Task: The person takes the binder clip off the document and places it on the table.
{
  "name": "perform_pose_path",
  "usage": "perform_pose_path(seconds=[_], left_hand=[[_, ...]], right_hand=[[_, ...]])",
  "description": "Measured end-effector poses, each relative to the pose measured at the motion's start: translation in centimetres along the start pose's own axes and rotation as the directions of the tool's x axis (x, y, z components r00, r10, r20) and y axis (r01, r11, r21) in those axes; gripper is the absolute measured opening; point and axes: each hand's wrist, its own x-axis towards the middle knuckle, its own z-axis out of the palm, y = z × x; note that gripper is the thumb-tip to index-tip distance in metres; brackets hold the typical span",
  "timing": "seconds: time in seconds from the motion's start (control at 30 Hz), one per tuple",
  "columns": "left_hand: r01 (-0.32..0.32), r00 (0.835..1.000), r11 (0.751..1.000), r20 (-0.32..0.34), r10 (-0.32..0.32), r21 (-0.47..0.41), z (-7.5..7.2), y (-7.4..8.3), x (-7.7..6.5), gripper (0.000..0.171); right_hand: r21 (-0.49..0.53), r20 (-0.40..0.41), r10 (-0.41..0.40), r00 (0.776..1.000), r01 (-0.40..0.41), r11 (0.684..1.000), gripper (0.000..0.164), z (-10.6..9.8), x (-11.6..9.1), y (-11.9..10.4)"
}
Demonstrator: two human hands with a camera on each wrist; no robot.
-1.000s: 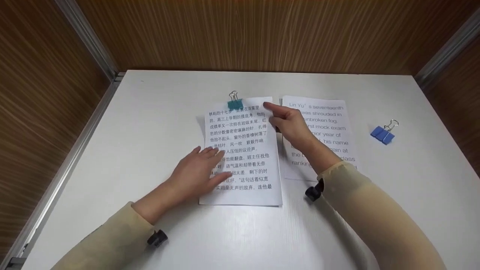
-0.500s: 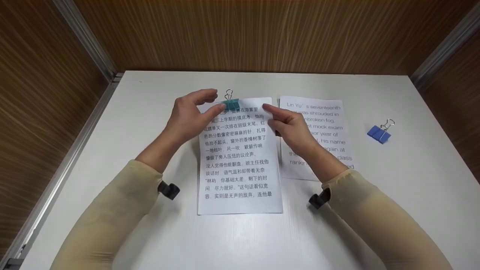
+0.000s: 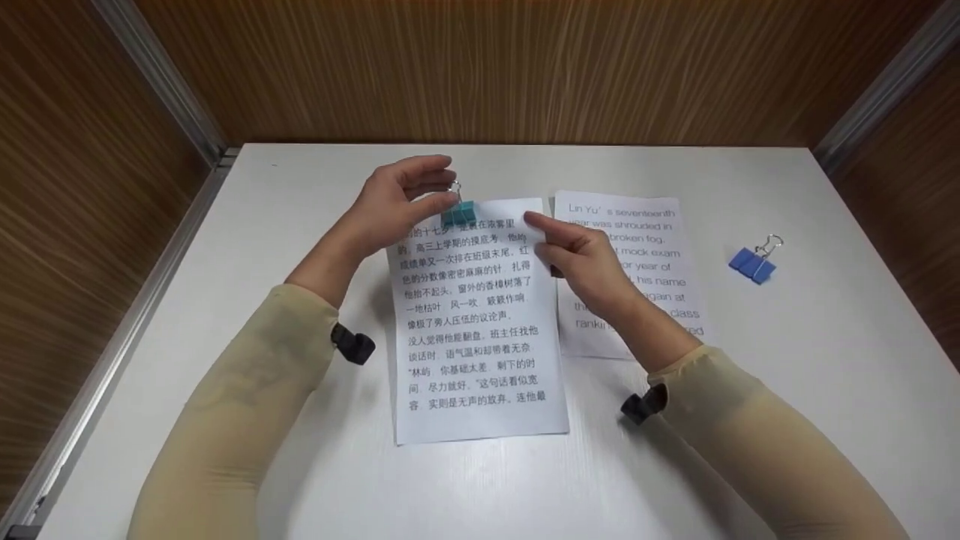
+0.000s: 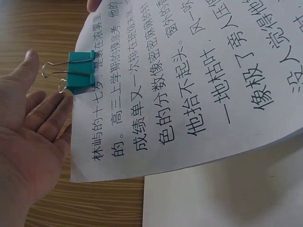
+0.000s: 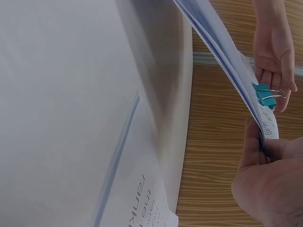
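A stack of printed papers (image 3: pixel 472 337) with Chinese text is raised off the table and tilted, its top edge clamped by a teal binder clip (image 3: pixel 458 214). My right hand (image 3: pixel 592 262) pinches its upper right edge between thumb and fingers, as the right wrist view shows. At the upper left corner, my left hand (image 3: pixel 397 199) is spread around the clip's wire handles. In the left wrist view, its thumb (image 4: pixel 29 66) stands apart from the handles. Its fingertips reach the paper's edge; whether they touch behind it is hidden.
A second stack of papers (image 3: pixel 622 345), printed in English, lies on the white table (image 3: pixel 487 487), partly covered by my right hand and forearm. Farther right rests a blue binder clip (image 3: pixel 752 265). Wood-grain panels (image 3: pixel 525 67) enclose the table at the back and sides.
My left hand has moved from the page's lower left up to the teal clip. The clipped stack has been lifted and tilted while my right hand keeps its pinch.
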Motion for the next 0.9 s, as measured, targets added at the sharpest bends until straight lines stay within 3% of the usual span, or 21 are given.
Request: perform_pose_path(seconds=[0.2, 0.5, 0.9], left_hand=[[0.020, 1.000, 0.998, 0.020, -0.019, -0.055, 0.0, -0.4, 0.4, 0.056], [0.032, 1.000, 0.997, 0.005, -0.031, -0.068, 0.6, -0.2, 0.5, 0.054], [-0.002, 0.999, 0.995, -0.044, -0.002, -0.101, 1.2, 0.1, 0.7, 0.047]], right_hand=[[0.009, -0.001, -0.009, 1.000, 0.009, 1.000, 0.047, 0.1, -0.2, -0.2], [0.022, 0.004, 0.007, 1.000, -0.007, 1.000, 0.047, -0.1, -0.3, 0.0], [0.015, -0.012, 0.005, 1.000, -0.004, 1.000, 0.047, -0.2, -0.3, 0.3]])
